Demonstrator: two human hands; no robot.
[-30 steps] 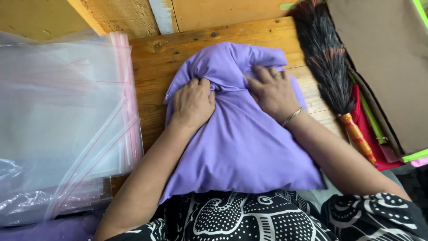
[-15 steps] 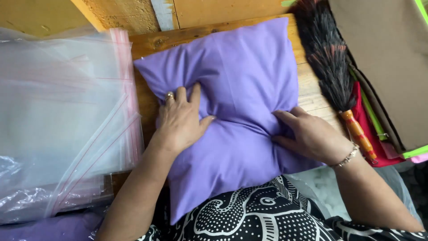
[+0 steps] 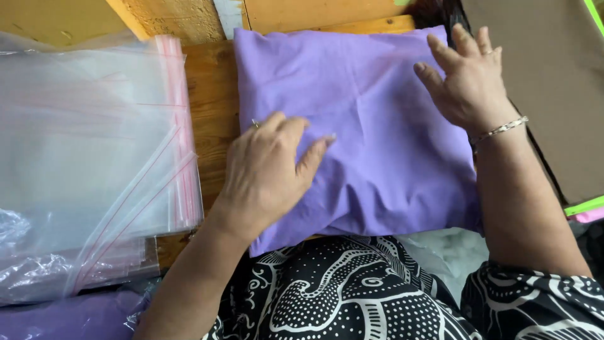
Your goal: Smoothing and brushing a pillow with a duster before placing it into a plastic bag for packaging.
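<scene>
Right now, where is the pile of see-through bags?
In the head view, the pile of clear plastic bags lies on the left, on the wooden table, beside the purple pillow under the left hand.

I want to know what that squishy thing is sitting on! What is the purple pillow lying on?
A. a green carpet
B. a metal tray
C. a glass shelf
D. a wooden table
D: bare wooden table planks show beside the purple pillow, between it and the stack of clear zip bags, while the left hand and the right hand lie on the pillow.
</scene>
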